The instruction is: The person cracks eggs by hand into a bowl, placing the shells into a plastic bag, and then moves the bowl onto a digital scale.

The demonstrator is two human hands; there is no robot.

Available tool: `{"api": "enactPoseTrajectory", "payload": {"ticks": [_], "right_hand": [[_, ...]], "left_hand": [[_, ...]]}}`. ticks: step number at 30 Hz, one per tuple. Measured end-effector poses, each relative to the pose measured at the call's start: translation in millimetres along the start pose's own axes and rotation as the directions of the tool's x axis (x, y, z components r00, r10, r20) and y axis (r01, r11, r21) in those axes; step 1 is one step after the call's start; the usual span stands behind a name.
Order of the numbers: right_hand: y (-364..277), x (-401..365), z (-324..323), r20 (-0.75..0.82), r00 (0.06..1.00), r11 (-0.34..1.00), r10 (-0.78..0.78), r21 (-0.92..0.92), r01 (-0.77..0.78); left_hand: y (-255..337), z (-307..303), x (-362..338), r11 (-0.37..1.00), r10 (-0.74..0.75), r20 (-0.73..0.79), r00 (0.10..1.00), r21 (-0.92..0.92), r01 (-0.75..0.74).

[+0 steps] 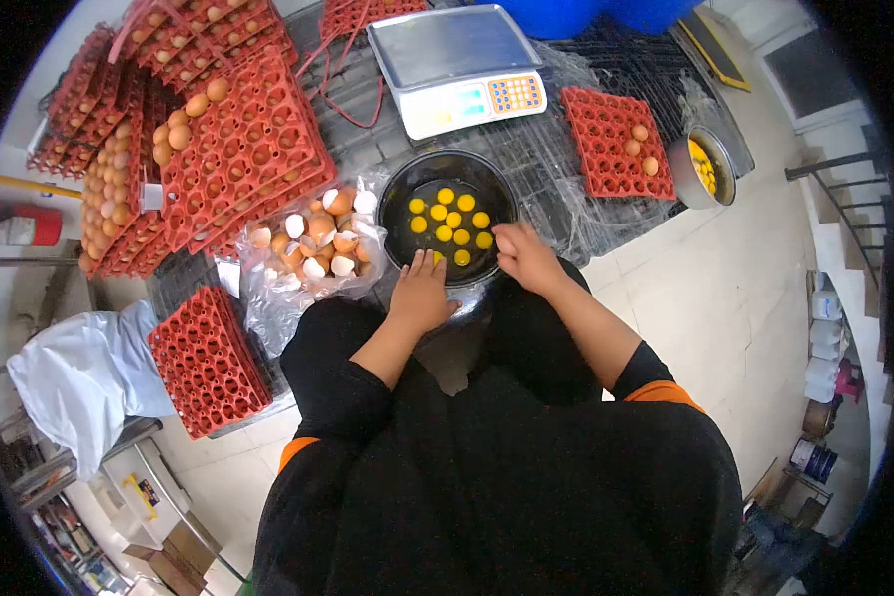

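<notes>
A round black bowl (392,204) holds several yellow egg yolks (447,234) in clear egg white. My left hand (422,295) lies over the bowl's near left rim, fingers stretched out, with nothing in it. At the right rim is my right hand (526,258), its fingers curled into a closed shape; what they hold, if anything, is hidden. Left of the bowl, a clear plastic bag is heaped with broken eggshells (313,238). A red egg tray (606,139) on the right carries a few whole brown eggs (633,147).
Behind the bowl stands a white scale (457,60). Stacked red trays with eggs (248,149) rise at the left, above a stack of empty red trays (209,363). A metal pot with yolks (695,169) sits at the right edge, and blue containers (566,15) at the back.
</notes>
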State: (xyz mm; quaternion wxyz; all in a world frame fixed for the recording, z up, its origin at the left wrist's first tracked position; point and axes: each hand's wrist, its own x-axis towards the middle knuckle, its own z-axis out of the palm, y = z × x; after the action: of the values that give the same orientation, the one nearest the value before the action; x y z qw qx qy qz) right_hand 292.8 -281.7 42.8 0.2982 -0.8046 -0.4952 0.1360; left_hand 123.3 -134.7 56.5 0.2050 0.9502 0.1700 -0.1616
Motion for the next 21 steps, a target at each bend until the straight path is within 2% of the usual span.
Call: {"api": "enactPoseTrajectory", "payload": {"ticks": [1, 3, 4, 7, 8, 11, 12, 15, 18, 21], "right_hand": [[-0.6, 8.7, -1.0, -0.043, 0.998, 0.986, 0.035, 0.164, -0.028], [-7.9, 32.5, -4.4, -0.105, 0.986, 0.876, 0.127, 0.479, -0.062], [-25.0, 41.1, -19.7, 0.243, 0.912, 0.537, 0.330, 0.747, -0.393], [-41.4, 57.9, -25.6, 0.516, 0.817, 0.169, 0.259, 0.808, -0.564], [-52.3, 59.7, -30.1, 0.548, 0.793, 0.151, 0.266, 0.789, -0.596], [-43.6, 66.4, -20.2, 0.613, 0.761, 0.149, 0.212, 0.750, -0.645], [-42.7, 67.3, -21.6, 0.647, 0.741, 0.108, 0.178, 0.736, -0.668], [-35.2, 68.3, -8.9, 0.675, 0.721, 0.064, 0.156, 0.722, -0.689], [-24.0, 67.3, 2.1, 0.684, 0.715, -0.023, 0.145, 0.725, -0.688], [-16.1, 68.3, 13.7, 0.702, 0.697, -0.137, 0.146, 0.712, -0.688]], "left_hand": [[2.9, -4.1, -0.6, 1.000, -0.001, -0.020, 1.000, -0.030, 0.000], [5.0, -10.7, 8.7, 0.965, 0.075, -0.325, 0.943, -0.214, -0.150], [4.9, -15.0, 13.4, 0.929, 0.085, -0.468, 0.879, -0.282, -0.240], [12.2, -38.2, 25.3, 0.860, 0.032, -0.624, 0.781, -0.381, -0.339], [7.7, -36.4, 32.4, 0.881, 0.087, -0.675, 0.733, -0.291, -0.374], [-0.4, -48.4, 36.6, 0.747, -0.013, -0.393, 0.919, -0.615, -0.252], [-4.7, -45.4, 39.9, 0.728, 0.019, -0.483, 0.876, -0.593, -0.343], [-13.7, -41.1, 48.4, 0.686, 0.071, -0.541, 0.838, -0.583, -0.435], [-17.3, -44.3, 53.8, 0.713, 0.106, -0.485, 0.868, -0.571, -0.406], [-22.3, -55.0, 58.4, 0.771, 0.147, -0.313, 0.938, -0.558, -0.307]]}}
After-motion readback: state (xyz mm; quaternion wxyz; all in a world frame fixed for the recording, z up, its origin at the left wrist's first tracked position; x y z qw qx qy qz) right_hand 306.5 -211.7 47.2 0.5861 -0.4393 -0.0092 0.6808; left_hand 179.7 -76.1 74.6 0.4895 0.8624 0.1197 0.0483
